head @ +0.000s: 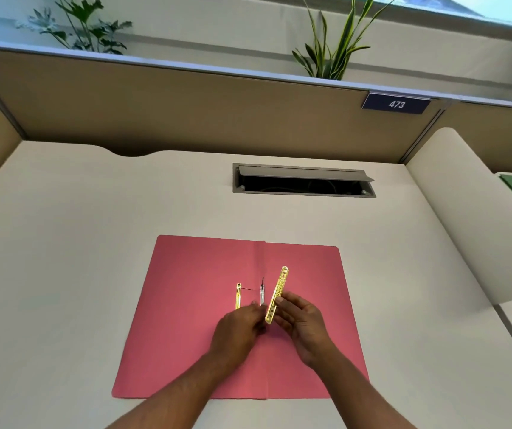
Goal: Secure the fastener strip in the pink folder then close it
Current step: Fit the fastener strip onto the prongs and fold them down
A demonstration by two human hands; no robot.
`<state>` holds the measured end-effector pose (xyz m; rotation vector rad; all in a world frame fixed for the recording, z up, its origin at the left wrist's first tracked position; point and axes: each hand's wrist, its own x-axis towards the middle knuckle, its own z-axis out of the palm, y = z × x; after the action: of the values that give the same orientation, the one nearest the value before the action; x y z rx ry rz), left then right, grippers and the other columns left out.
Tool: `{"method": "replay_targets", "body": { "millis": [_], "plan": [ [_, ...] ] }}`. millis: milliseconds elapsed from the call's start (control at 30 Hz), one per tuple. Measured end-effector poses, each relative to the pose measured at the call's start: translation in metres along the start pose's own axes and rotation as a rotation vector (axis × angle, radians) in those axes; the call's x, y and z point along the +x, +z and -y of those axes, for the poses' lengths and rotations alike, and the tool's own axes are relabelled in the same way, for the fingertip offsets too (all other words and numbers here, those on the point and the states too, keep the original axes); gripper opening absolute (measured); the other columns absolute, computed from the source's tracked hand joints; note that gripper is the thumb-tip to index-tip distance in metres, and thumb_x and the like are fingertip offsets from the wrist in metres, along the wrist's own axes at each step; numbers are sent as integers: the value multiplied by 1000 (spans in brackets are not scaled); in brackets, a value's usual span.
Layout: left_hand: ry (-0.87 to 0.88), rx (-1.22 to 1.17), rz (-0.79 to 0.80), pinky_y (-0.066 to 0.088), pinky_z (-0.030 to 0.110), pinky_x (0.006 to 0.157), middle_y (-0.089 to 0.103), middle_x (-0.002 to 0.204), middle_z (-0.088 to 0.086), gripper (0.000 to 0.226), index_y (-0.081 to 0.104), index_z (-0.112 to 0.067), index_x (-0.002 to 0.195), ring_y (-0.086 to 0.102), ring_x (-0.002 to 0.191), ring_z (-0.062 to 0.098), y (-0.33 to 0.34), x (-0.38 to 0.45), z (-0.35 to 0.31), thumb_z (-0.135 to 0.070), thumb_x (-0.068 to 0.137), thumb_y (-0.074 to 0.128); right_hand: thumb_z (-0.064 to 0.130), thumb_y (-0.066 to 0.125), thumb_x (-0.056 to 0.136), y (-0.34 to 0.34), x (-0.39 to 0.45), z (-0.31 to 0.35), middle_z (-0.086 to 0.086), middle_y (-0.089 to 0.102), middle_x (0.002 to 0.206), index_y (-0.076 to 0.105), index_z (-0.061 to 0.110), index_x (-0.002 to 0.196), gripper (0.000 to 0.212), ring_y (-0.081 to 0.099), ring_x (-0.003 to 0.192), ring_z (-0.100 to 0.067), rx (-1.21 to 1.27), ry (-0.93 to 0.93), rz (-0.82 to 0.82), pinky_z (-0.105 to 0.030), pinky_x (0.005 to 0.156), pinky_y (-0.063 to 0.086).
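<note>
Over spine of open pink paper folder (186, 305): my right hand (302, 325) pinches gold metal fastener bar (277, 295), long axis near-far, tilted; upright prong (262, 294) just left; left hand (242, 328) closed there, grip unclear.

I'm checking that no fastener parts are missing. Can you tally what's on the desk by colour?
Pink: 1, the open folder
Gold: 2, the strip in the right hand and a prong lying on the folder
Silver: 1, a prong standing up by the left hand
Total: 4
</note>
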<state>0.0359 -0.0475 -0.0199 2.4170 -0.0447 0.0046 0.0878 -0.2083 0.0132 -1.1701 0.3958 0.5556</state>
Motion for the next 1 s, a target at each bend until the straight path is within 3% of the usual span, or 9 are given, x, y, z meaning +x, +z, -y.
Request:
{"method": "replay_targets", "body": {
  "millis": [200, 333, 467, 633, 733, 800, 900, 1000],
  "plan": [
    [7, 0, -4, 54, 32, 69, 70, 101, -11, 28, 63, -38, 114, 65, 86, 8, 1, 1, 0, -30, 88, 59, 1, 74, 87, -5, 4, -2, -20, 77, 97, 75, 1, 105, 18, 73, 85, -29, -76, -2, -26, -38, 81, 61],
    [8, -14, -30, 54, 30, 70, 71, 103, -11, 29, 63, -40, 116, 65, 89, 10, 2, -1, -1, -38, 88, 55, 1, 76, 86, -5, 3, -5, -25, 78, 102, 75, -1, 105, 19, 74, 84, -31, -135, -16, -17, -36, 76, 64],
    [22, -19, -35, 55, 32, 71, 72, 107, -12, 34, 63, -41, 117, 66, 93, 11, 1, -2, -1, -47, 89, 45, 1, 77, 85, -5, 1, -9, -26, 78, 104, 74, -3, 107, 23, 75, 88, -37, -180, -30, -18, -47, 85, 63],
    [18, -62, -38, 49, 24, 78, 69, 117, -19, 22, 69, -35, 110, 61, 107, 5, 1, -1, 4, -33, 94, 55, -1, 75, 86, -5, 0, -11, -26, 79, 103, 73, -4, 108, 22, 76, 83, -37, -167, -21, -20, -41, 76, 66],
    [-44, -156, -29, 52, 28, 82, 70, 112, -19, 23, 69, -32, 108, 63, 100, 3, -1, 2, 9, -26, 92, 55, -1, 75, 86, -7, 0, -13, -25, 79, 100, 73, -3, 108, 22, 77, 81, -36, -186, -22, -38, -42, 76, 66],
    [-109, -243, -109, 54, 31, 81, 71, 105, -16, 23, 70, -28, 108, 65, 93, 2, -2, 8, 13, -20, 91, 57, -1, 77, 85, -8, 1, -15, -25, 79, 99, 73, -2, 110, 25, 76, 82, -37, -212, -22, -60, -49, 82, 63],
    [-204, -325, -223, 56, 25, 82, 69, 110, -10, 26, 66, -23, 118, 64, 95, -1, -5, 20, 12, -15, 94, 61, -1, 77, 85, -6, 2, -16, -22, 80, 96, 72, -1, 111, 26, 74, 82, -36, -231, -21, -75, -56, 90, 59],
    [-233, -330, -225, 52, 16, 83, 65, 120, -10, 37, 59, -20, 132, 62, 99, 1, -7, 32, 12, -17, 95, 61, -2, 75, 86, -3, 0, -13, -17, 79, 89, 73, 0, 108, 22, 72, 77, -32, -234, -24, -74, -47, 80, 61]
  ]
}}
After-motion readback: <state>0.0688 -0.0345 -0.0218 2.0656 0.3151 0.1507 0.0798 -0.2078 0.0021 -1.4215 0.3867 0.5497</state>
